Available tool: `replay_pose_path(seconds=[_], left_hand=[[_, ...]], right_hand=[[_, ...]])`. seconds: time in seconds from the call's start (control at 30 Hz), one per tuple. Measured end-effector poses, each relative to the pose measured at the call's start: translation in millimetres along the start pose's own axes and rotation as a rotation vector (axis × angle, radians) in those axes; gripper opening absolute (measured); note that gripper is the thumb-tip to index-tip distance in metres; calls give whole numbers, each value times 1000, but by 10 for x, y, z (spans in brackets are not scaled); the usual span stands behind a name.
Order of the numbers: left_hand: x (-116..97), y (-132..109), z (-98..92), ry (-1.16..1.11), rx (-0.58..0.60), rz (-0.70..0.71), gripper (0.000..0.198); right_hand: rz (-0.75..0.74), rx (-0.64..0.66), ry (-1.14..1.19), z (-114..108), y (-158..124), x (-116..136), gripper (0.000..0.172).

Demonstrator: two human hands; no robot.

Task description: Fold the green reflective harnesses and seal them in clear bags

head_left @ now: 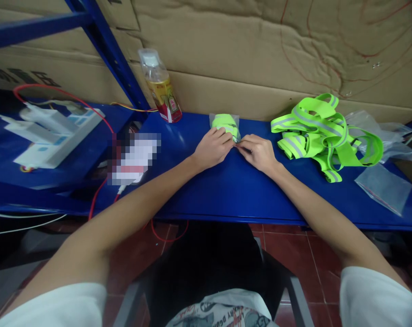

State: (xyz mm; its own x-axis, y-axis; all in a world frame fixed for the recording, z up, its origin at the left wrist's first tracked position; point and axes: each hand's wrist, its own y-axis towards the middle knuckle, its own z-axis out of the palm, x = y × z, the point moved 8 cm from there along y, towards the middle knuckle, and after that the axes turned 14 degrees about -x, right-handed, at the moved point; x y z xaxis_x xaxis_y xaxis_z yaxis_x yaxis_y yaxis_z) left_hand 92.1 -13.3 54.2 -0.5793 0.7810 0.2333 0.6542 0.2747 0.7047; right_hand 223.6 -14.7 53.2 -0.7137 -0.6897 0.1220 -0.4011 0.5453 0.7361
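A clear plastic bag (237, 122) with a folded neon-yellow reflective strap (224, 120) inside lies on the blue table, close to the cardboard backing. My left hand (214, 147) is closed on the bag's near edge, its fingers covering part of the strap. Just to its right, my right hand (258, 152) pinches the bag's near corner between thumb and fingers. The fingertips of both hands almost meet there. What exactly lies under them is hidden.
A heap of loose reflective straps (325, 131) lies at the right, beside clear bags (384, 188). A drink bottle (163, 93) stands at the back. Left are a blurred-out phone (134, 159), a power strip (59, 141), red cables and a blue rack post (110, 54).
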Motion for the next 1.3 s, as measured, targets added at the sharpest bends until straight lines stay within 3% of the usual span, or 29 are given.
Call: replay_pose_path(seconds=[0.07,0.17,0.27,0.63,0.87,1.17,1.3], left_hand=[[45,-2,-44,-44,-5,-19,24],[144,-29,-113,-85,-13,-48,33],[217,-78,-112,-100,21,-65,24],[243,-96,-42,-57,94,-138,20],[226,-71,-99,-74,109,-165,22],[324,-90,-188,22,266,-322,15],[252,-107,-192,97,267,-349,22]], right_hand=[[27,-21,18,-56,11,-51,25],[87,-53,3,-162,11,-155,23],[93,-48,-51,-203,-6,-191,22],[-53,72,-159,-17,30,-43,29],[-111,143,-159,53,10,-15,36],[-63,73,-158,3,8,-21,27],[-58,70,-165,3,12,-18,27]])
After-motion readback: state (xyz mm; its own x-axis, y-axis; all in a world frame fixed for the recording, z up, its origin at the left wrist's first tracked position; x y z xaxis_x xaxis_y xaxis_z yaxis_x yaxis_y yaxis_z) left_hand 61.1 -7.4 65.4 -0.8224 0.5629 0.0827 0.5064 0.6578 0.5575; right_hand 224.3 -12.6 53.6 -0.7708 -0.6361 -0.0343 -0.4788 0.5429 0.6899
